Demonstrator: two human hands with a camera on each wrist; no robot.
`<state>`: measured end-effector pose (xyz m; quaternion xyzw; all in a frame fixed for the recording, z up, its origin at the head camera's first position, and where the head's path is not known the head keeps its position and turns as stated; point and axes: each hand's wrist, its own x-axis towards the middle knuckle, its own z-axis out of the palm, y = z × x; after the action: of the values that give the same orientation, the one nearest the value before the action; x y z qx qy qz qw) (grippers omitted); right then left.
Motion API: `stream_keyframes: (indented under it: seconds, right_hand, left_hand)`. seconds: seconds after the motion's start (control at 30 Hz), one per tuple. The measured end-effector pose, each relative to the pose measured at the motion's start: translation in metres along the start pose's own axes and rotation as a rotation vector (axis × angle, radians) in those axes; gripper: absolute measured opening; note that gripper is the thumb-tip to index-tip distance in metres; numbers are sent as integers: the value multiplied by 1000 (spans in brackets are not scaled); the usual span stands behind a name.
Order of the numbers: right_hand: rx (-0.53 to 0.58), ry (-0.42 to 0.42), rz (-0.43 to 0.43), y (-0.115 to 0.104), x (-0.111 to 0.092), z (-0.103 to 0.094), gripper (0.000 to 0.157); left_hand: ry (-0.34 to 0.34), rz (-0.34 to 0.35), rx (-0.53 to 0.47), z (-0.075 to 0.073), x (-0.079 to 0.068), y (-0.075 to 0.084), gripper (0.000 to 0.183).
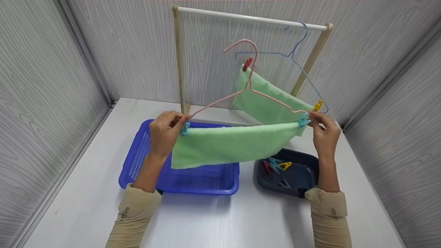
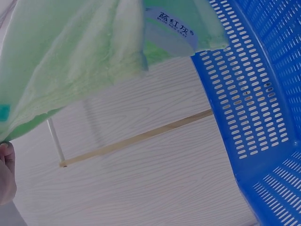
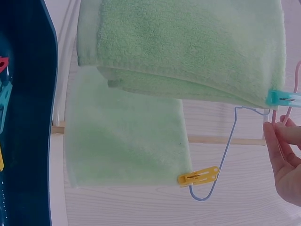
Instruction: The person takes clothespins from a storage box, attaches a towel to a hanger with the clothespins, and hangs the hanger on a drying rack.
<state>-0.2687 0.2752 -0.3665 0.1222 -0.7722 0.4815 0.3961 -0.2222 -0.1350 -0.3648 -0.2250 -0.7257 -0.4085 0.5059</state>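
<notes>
Both hands hold up a pink hanger (image 1: 220, 100) by its two ends. A folded light green towel (image 1: 234, 144) hangs from it, fixed at each end by a light blue clothespin (image 1: 303, 120). My left hand (image 1: 165, 132) pinches the left end, thumb and fingers close by the other light blue clothespin (image 1: 185, 128). At the right end my right hand (image 1: 324, 132) pinches the hanger beside its clothespin; the right wrist view shows the fingers (image 3: 278, 146) on the pink wire. The hanger's hook points up and is attached to nothing.
Behind, a blue hanger (image 1: 311, 84) hangs on the rack's white bar (image 1: 241, 16), bearing another green towel (image 1: 265, 96) with a red clothespin (image 1: 247, 64) and a yellow clothespin (image 1: 318, 105). Below stand a blue basket (image 1: 200, 191) and a dark tray (image 1: 306, 172) holding several clothespins (image 1: 274, 165).
</notes>
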Motion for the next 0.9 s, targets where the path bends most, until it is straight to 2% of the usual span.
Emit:
stream_keyframes:
  seconds: [0.2, 0.4, 0.53, 0.67, 0.8, 0.9]
  right_hand:
    - [29, -1, 9, -3, -3, -1, 17]
    - [32, -6, 1, -26, -5, -5, 16]
    - [45, -5, 19, -32, -5, -8, 15]
    - [51, -5, 13, -34, -7, -9, 14]
    - [47, -11, 21, -35, -8, -11, 13]
    - [50, -10, 28, -36, -9, -12, 14]
  left_hand:
    - [-120, -68, 40, -6, 2, -1, 10]
    - [-251, -142, -32, -11, 1, -5, 7]
    - [-321, -133, -93, -17, 1, -11, 6]
    - [-378, -108, -123, -22, -1, -17, 12]
    - [-390, -158, -114, -23, -6, -20, 16]
    - [-337, -225, -104, -22, -8, -21, 15]
